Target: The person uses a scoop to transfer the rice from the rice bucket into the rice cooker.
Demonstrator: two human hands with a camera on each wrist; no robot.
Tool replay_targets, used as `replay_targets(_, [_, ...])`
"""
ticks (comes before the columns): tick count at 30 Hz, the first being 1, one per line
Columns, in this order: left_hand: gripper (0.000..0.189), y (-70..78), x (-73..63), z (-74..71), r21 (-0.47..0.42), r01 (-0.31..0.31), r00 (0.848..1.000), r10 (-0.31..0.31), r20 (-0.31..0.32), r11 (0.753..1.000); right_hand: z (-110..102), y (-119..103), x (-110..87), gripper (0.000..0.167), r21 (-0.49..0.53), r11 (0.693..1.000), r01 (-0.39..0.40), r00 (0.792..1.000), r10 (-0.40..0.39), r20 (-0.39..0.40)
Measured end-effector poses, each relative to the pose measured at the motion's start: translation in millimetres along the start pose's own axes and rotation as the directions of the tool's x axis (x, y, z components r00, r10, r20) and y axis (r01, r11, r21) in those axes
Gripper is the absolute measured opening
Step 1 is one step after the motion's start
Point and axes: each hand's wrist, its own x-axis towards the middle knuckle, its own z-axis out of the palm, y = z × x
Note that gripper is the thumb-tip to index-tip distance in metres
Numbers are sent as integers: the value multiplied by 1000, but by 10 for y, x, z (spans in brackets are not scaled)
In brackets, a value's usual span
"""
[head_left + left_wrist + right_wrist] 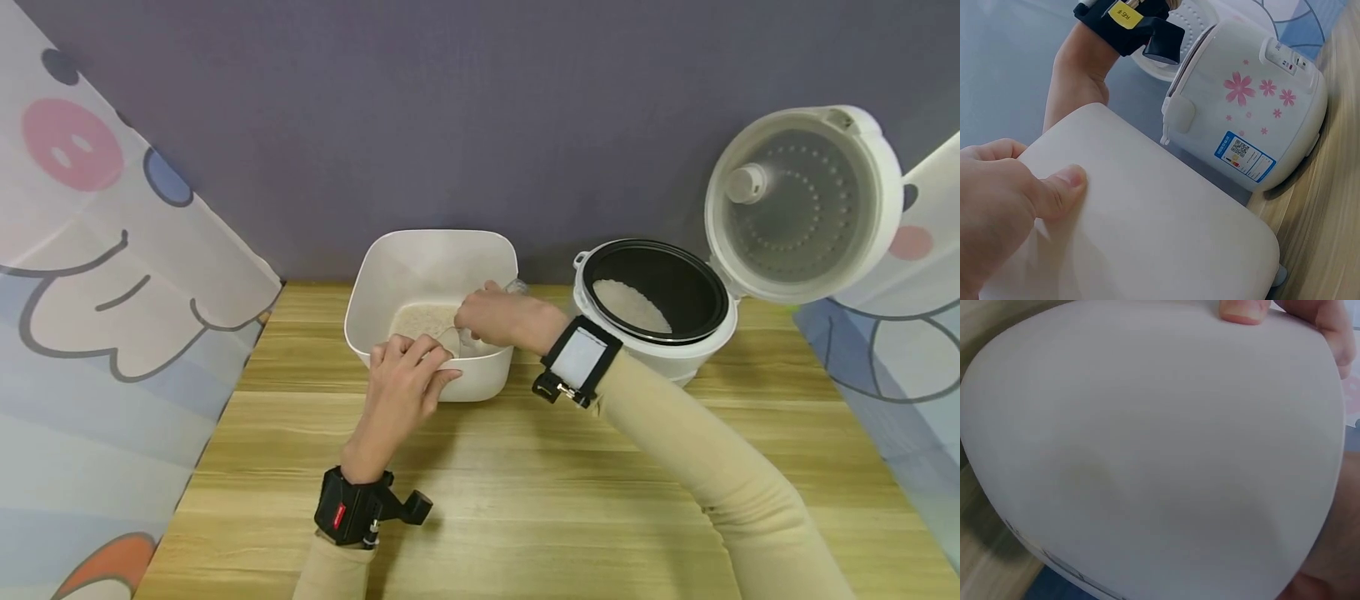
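A white rice bin [431, 262] with rice [426, 321] in its bottom stands on the table. My left hand [405, 375] grips its near rim, the thumb [1063, 187] pressed on the outer wall and the fingers over the edge. My right hand [506, 317] reaches down into the bin at its right side, its fingers curled round a clear plastic cup [468, 343]. The hand covers most of that cup. In the right wrist view the bin's wall [1147, 425] fills most of the picture and blocks the right fingers.
Right of the bin stands a white rice cooker [1210, 112], its lid [802, 200] raised. Its black inner pot [675, 283] holds some white rice [630, 304]. A grey wall [450, 125] rises behind the wooden table [525, 492], and printed cloths [112, 333] hang on both sides.
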Motion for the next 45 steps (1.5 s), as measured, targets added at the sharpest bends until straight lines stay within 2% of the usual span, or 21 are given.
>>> replay_targets(12, [33, 4, 3, 14, -4, -20, 999, 20, -44, 1000, 15, 9, 4, 7, -5, 1000, 3, 1000, -3, -13])
replay_targets(27, [28, 11, 12, -1, 17, -2, 1000, 2, -4, 1000, -75, -70, -35, 13, -4, 1000, 17, 998, -17, -58])
replay_targets(40, [26, 2, 4, -16, 15, -3, 1000, 3, -6, 1000, -90, -198, -147, 11, -20, 999, -25, 985, 21, -170])
replay_targets(45, [26, 6, 12, -24, 13, -7, 1000, 7, -5, 1000, -62, -217, -212, 12, 17, 999, -47, 979, 50, -196])
